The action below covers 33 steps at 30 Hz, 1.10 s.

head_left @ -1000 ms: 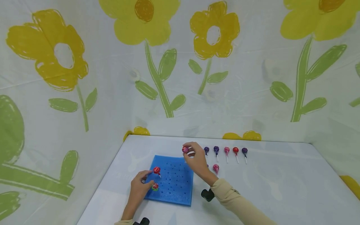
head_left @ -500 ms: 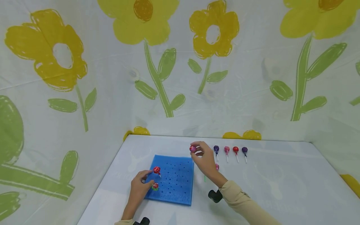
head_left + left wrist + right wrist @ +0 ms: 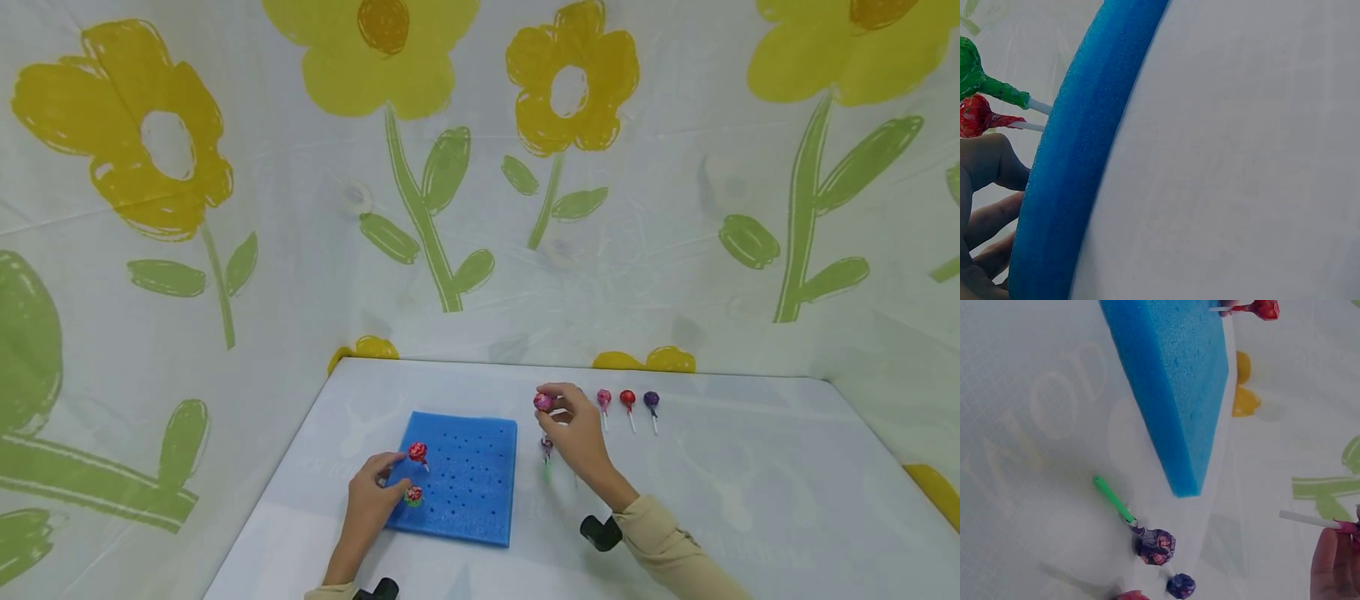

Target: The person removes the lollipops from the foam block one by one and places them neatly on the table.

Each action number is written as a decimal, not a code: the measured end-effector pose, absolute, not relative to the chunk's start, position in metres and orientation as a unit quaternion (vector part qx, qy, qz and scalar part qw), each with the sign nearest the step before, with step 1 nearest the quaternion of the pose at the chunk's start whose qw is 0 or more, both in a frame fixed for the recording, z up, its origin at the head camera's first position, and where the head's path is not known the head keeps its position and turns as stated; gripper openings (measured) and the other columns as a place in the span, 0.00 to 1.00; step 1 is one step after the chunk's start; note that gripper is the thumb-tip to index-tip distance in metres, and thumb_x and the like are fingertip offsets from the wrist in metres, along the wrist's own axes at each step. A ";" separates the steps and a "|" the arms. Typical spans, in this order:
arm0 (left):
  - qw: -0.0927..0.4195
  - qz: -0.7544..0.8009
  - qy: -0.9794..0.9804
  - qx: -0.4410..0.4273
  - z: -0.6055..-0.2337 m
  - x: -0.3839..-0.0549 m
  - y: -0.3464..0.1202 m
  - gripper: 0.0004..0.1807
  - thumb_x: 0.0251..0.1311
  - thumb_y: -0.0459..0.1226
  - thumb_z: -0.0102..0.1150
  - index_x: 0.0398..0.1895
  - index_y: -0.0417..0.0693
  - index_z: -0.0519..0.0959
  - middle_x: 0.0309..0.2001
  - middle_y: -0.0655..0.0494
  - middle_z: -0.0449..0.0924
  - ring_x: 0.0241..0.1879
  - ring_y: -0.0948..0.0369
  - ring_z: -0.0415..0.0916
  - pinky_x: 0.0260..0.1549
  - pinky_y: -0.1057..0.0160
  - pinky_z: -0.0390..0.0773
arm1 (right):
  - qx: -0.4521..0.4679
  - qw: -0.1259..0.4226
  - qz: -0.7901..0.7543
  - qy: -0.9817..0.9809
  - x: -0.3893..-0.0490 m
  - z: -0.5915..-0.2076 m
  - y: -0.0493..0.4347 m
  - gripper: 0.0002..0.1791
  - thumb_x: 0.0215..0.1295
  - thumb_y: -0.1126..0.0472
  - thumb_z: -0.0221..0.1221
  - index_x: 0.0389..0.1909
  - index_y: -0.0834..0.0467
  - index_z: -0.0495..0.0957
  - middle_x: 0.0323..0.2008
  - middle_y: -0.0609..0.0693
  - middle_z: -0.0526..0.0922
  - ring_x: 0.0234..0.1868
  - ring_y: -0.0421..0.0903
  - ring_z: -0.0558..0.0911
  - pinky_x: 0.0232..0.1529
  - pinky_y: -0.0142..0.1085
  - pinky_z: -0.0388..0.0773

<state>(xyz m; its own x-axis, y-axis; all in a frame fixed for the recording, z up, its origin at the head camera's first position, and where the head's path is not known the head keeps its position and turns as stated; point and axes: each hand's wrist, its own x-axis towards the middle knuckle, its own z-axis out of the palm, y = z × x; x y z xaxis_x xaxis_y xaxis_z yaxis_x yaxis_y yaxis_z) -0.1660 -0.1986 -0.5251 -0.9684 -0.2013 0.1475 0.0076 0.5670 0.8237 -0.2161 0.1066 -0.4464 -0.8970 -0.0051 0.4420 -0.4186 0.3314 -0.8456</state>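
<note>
My right hand (image 3: 583, 437) pinches a pink-and-red lollipop (image 3: 543, 402) above the table, to the right of the blue foam board (image 3: 480, 479). In the right wrist view its white stick (image 3: 1307, 519) points away from the fingertips (image 3: 1324, 556). My left hand (image 3: 369, 504) rests at the board's left edge, thumb and forefinger spread apart. A red lollipop (image 3: 417, 452) and a red-and-green lollipop (image 3: 413, 496) stand in the board beside those fingers. The left wrist view shows the green wrapper (image 3: 997, 87) and the white sticks meeting the foam.
Right of the board lies a purple lollipop (image 3: 547, 444) with a green stick, partly behind my right hand. Farther back, a pink lollipop (image 3: 604, 398), a red lollipop (image 3: 627, 398) and a dark purple lollipop (image 3: 651, 400) lie in a row. Rows of small holes dot the board.
My right hand has moved steadily right, away from the board, with the pink-and-red lollipop. It now covers other lollipops on the table. The left hand stays where it was.
</note>
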 end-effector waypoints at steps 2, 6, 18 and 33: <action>0.115 -0.462 -0.878 0.054 -0.525 -0.166 -0.199 0.21 0.50 0.31 0.65 0.51 0.44 0.80 0.52 0.50 0.77 0.46 0.54 0.72 0.47 0.52 0.75 | 0.132 0.182 0.562 -0.796 -0.215 -0.446 0.110 0.16 0.56 0.69 0.63 0.47 0.57 0.77 0.41 0.49 0.80 0.38 0.45 0.80 0.39 0.30 0.78; 0.116 -0.464 -0.876 0.053 -0.525 -0.165 -0.198 0.21 0.50 0.31 0.65 0.51 0.44 0.80 0.52 0.49 0.77 0.47 0.53 0.72 0.47 0.52 0.74 | 0.126 0.184 0.555 -0.801 -0.211 -0.447 0.115 0.16 0.56 0.70 0.63 0.47 0.58 0.77 0.41 0.50 0.80 0.38 0.45 0.80 0.39 0.30 0.78; 0.121 -0.459 -0.879 0.049 -0.526 -0.165 -0.198 0.21 0.51 0.31 0.65 0.51 0.43 0.80 0.52 0.48 0.77 0.47 0.53 0.72 0.47 0.51 0.75 | 0.076 0.155 0.560 -0.811 -0.210 -0.452 0.135 0.17 0.57 0.70 0.63 0.48 0.59 0.78 0.42 0.51 0.80 0.39 0.47 0.79 0.40 0.27 0.77; 0.117 -0.461 -0.878 0.049 -0.527 -0.166 -0.200 0.21 0.51 0.31 0.65 0.51 0.44 0.80 0.52 0.49 0.77 0.47 0.53 0.72 0.47 0.52 0.75 | 0.043 0.144 0.547 -0.824 -0.202 -0.462 0.158 0.16 0.58 0.69 0.62 0.49 0.59 0.78 0.42 0.52 0.81 0.38 0.47 0.79 0.39 0.26 0.76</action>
<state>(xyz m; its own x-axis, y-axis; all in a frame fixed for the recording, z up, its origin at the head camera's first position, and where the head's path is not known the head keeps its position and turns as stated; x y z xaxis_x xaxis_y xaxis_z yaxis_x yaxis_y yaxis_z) -0.1664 -0.1996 -0.5271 -0.9680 -0.1936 0.1596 0.0214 0.5700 0.8214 -0.2019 0.1578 -0.4621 -0.9550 0.0864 0.2836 -0.2279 0.3976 -0.8888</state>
